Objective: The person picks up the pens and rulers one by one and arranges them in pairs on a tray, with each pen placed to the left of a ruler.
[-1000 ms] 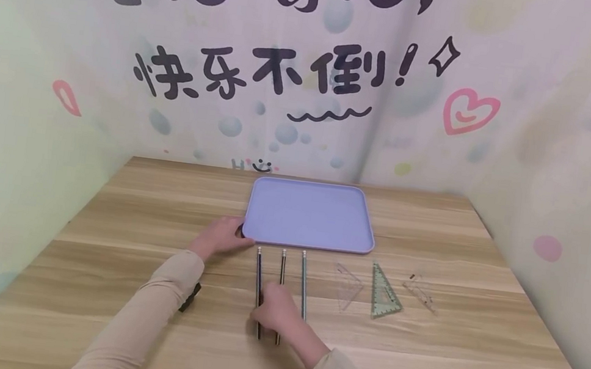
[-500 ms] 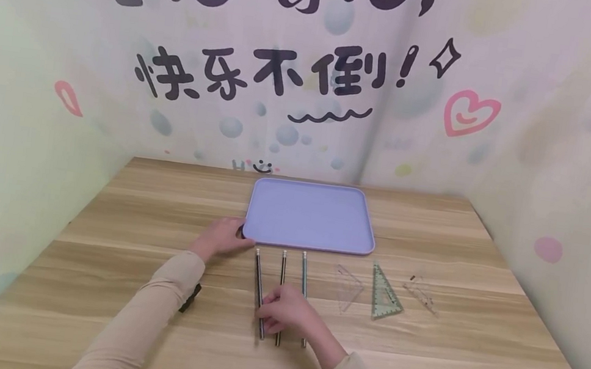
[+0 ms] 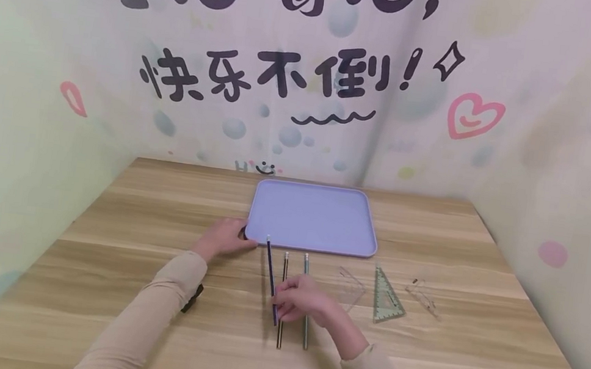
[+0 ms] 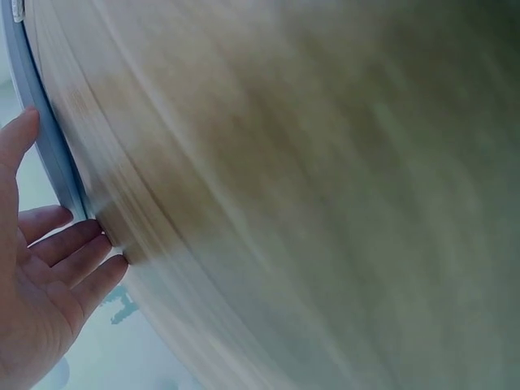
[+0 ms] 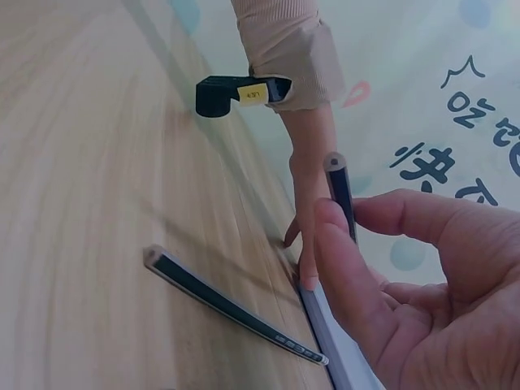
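In the head view my left hand (image 3: 222,238) rests at the near left corner of the lavender tray (image 3: 315,214). Its extended fingers and thumb touch the tray's edge (image 4: 53,150) in the left wrist view. My right hand (image 3: 306,299) pinches a dark blue pencil (image 3: 270,267) near its lower end, between thumb and fingers. The pencil is raised, its white-tipped far end over the tray's front edge. Below that hand a black pencil (image 3: 286,269) and a teal pencil (image 3: 306,266) lie on the table, partly covered. In the right wrist view the held pencil (image 5: 341,191) shows end-on.
Right of the pencils lie a clear set square (image 3: 352,287), a green triangular ruler (image 3: 386,300) and another small clear piece (image 3: 422,297). A patterned curtain (image 3: 223,145) hangs behind the wooden table (image 3: 161,193).
My right hand has lifted the dark blue pencil and moved it forward and slightly right. The left hand has stayed at the tray corner.
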The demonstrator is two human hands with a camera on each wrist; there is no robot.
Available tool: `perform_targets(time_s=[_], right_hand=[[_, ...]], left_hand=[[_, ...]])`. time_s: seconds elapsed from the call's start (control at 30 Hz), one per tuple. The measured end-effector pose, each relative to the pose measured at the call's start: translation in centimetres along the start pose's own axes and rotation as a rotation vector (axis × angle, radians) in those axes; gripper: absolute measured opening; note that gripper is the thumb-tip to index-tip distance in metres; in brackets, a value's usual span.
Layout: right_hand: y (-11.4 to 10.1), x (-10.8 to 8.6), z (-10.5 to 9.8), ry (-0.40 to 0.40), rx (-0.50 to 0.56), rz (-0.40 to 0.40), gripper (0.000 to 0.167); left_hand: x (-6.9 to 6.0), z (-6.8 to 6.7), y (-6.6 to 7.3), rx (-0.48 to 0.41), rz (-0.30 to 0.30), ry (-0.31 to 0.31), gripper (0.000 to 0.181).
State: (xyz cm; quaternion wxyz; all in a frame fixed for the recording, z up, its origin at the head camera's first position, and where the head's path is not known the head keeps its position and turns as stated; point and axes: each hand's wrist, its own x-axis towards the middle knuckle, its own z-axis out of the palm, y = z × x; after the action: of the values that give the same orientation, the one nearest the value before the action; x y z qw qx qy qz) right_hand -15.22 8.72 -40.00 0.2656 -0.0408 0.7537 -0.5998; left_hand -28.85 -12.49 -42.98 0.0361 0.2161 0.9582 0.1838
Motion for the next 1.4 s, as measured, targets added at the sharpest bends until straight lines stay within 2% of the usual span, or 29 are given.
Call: perform_targets(time_s=[0.2,0.37,0.67,0.93,1.13,1.2,1.4], right_hand=[[-0.6,0.7,-0.9,0.001,-0.049,-0.015,0.015],[-1.4,1.4,-1.5,-0.004,-0.082,-0.037,0.016],[-2.4,2.3,-2.0,0.035,-0.099,-0.017,0.010],[-2.6,3.1,-2.3,0.054,-0.109,-0.009,0.015],[-3.0,3.9,-2.1,0.041,-0.111,-0.009,0.015],[-3.2,4.1,-2.1,0.060,-0.126,-0.008,0.013],[-3.5,4.9,-2.5,0.123,-0.188,-0.026,0.009]], left_hand=[[-0.1,-0.1,0.0,-0.016,-0.002,-0.009,0.060],[-0.1,-0.3,0.0,-0.024,-0.015,-0.002,0.053],[0.0,0.0,-0.3,-0.004,-0.010,-0.009,0.058],[-0.2,-0.1,-0.1,-0.002,-0.015,-0.012,0.058],[-0.1,0.1,-0.1,0.010,-0.006,0.008,0.055],[0.0,0.1,0.0,0.011,0.008,0.018,0.052],[0.1,0.2,0.1,-0.018,-0.001,0.016,0.052]])
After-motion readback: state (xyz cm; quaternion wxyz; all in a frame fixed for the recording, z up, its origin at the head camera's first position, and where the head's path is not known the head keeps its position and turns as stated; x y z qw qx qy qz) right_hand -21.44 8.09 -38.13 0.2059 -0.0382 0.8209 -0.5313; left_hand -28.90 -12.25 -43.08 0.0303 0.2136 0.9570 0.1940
